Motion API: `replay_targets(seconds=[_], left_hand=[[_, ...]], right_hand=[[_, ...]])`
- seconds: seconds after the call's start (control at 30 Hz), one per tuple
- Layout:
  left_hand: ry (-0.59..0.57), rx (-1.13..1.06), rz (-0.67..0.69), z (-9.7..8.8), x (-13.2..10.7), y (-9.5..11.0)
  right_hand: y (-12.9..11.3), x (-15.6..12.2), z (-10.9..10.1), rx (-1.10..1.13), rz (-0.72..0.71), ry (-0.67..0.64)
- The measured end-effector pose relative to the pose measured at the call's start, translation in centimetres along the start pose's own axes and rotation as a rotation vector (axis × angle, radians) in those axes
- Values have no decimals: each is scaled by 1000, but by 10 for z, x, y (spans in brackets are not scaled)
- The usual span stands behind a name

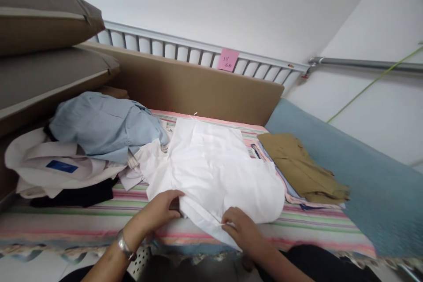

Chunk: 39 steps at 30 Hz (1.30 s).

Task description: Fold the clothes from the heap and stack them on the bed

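A white garment (211, 163) lies spread and wrinkled on the striped cloth in front of me. At its near left edge, my left hand (160, 211), with a metal bracelet on the wrist, curls thumb and forefinger around the fabric. Farther right along the same edge, my right hand (243, 229) pinches the hem between thumb and fingers. The hem hangs down a little between the two hands, close to the bed's front edge. Part of each hand's grip is hidden by the fabric and the fingers themselves.
Left of the garment is a loose pile with a light blue shirt (105, 123), a pale collared shirt (62, 163) and black cloth (76, 194). Folded olive clothing (300, 167) tops a stack at right. Brown cushions (49, 70) rise at left; a brown board (198, 86) stands behind.
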<state>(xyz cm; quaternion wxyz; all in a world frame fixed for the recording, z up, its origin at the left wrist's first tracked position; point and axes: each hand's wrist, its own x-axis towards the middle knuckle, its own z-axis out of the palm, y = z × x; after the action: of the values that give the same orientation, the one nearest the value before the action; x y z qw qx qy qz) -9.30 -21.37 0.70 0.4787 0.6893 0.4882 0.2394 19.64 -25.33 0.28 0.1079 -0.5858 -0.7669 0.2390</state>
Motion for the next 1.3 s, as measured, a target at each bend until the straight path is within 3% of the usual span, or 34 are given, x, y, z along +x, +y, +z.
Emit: replay_targets(seconds=[0.1, 0.27, 0.43, 0.53, 0.6, 0.7, 0.77, 0.83, 0.93, 1.1, 1.3], left_hand=[[123, 109, 133, 6, 8, -4], [242, 320, 219, 20, 34, 1], [338, 468, 91, 29, 63, 18], [380, 578, 19, 33, 76, 26], [395, 632, 24, 35, 82, 29], [408, 675, 105, 35, 89, 29], [411, 655, 169, 32, 92, 28], [406, 581, 204, 29, 95, 25], [399, 479, 212, 24, 97, 20], [417, 448, 235, 23, 95, 9], [383, 536, 295, 27, 85, 5]], right_hand=[[0, 16, -24, 273, 141, -70], [1, 47, -56, 521, 291, 29], [17, 81, -56, 403, 340, 215], [22, 88, -53, 276, 347, 337], [16, 79, -50, 175, 238, 465], [1, 52, -35, -88, -110, 611], [-6, 33, -18, -266, -272, 586], [-4, 19, -2, -396, -303, 538], [19, 13, 7, -428, -214, 508], [61, 25, -12, -151, 45, 472], [55, 30, -17, 71, 205, 411]])
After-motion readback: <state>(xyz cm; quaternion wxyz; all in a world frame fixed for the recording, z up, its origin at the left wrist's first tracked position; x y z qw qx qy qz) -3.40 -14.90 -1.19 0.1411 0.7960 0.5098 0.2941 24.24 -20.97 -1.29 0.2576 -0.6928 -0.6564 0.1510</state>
